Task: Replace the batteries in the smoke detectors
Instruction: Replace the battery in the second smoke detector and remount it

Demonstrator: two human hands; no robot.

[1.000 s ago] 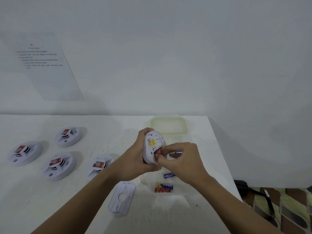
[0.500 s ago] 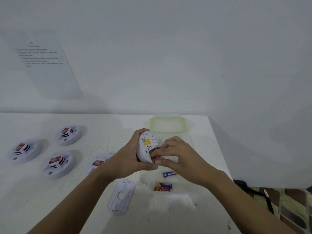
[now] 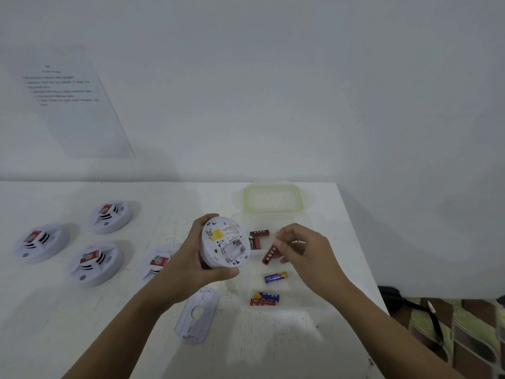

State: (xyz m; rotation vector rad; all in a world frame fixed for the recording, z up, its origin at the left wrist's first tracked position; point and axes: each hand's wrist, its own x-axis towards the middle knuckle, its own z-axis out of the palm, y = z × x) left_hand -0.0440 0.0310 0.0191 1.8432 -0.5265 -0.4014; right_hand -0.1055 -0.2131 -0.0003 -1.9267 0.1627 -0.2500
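My left hand [image 3: 191, 263] grips a white round smoke detector [image 3: 225, 242] above the table, its back facing me and its battery bay open and empty. My right hand [image 3: 303, 250] pinches a red battery [image 3: 270, 254] just to the right of the detector. Two more red batteries [image 3: 258, 237] lie on the table behind it. A blue battery [image 3: 276, 277] lies nearer me, and a blue and a red battery [image 3: 265, 299] lie side by side closer still. The detector's white mounting plate [image 3: 198, 314] lies flat below my left hand.
Several other smoke detectors sit on the white table [image 3: 68, 324] at the left, one [image 3: 95, 263] nearest my left arm. A clear lid with a green rim [image 3: 273, 198] lies at the back right. The table's right edge runs past my right forearm, with floor beyond.
My right hand has drawn away to the right from the detector with a red battery pinched in it. The battery bay now shows empty. My left hand still holds the detector.
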